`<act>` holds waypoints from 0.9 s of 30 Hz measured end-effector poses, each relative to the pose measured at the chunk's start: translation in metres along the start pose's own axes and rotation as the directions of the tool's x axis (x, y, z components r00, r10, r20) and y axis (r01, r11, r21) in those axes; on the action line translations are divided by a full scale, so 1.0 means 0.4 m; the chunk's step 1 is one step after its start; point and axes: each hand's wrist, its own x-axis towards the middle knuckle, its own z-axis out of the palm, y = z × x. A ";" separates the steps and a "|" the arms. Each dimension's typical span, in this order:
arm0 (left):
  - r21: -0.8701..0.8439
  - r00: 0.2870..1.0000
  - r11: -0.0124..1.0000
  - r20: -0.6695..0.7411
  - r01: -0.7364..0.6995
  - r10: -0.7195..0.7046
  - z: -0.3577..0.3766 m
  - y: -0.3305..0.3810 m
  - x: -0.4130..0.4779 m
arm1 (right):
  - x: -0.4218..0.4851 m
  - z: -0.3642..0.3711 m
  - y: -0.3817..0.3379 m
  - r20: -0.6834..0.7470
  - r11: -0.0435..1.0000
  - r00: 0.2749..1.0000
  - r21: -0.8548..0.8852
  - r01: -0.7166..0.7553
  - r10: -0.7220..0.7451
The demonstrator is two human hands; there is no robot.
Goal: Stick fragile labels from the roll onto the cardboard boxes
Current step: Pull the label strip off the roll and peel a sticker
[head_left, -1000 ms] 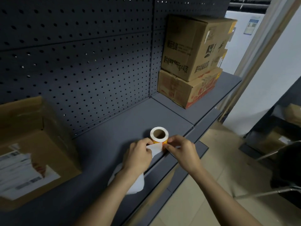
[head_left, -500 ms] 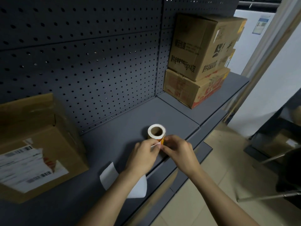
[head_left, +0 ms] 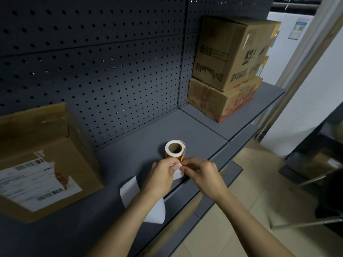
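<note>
A roll of orange labels [head_left: 175, 149] with a cardboard core stands on the grey shelf [head_left: 133, 138]. A white backing strip [head_left: 178, 172] runs from it toward me and trails under my left wrist to a loose white tail [head_left: 130, 190]. My left hand [head_left: 160, 176] pinches the strip just in front of the roll. My right hand [head_left: 202, 174] pinches at the strip's edge beside it, fingertips nearly touching the left hand's. A cardboard box with a torn shipping label [head_left: 39, 164] sits at the left. Two stacked cardboard boxes [head_left: 228, 71] stand at the back right.
A dark pegboard wall [head_left: 104, 67] backs the shelf. The shelf's front edge [head_left: 187, 184] runs right under my hands, with a lower shelf lip [head_left: 222, 180] and tiled floor [head_left: 241, 210] below. A dark chair with metal legs [head_left: 326, 201] stands at the right.
The view shifted slightly left and down. My hands drew closer together on the strip in front of the roll. More of the loose white tail shows left of my wrist.
</note>
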 end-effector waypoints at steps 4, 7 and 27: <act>0.022 1.000 1.000 -0.018 0.001 -0.001 -0.009 -0.012 -0.014 | -0.004 0.008 -0.013 0.013 1.000 1.000 0.026 0.000 0.000; 0.024 1.000 1.000 -0.025 -0.015 0.015 -0.015 -0.019 -0.024 | -0.008 0.012 -0.023 0.018 0.999 1.000 0.040 0.005 -0.005; 0.237 0.967 0.950 -0.198 0.204 -0.158 -0.089 -0.018 -0.071 | -0.030 0.007 -0.043 -0.198 0.966 0.949 0.139 -0.220 0.245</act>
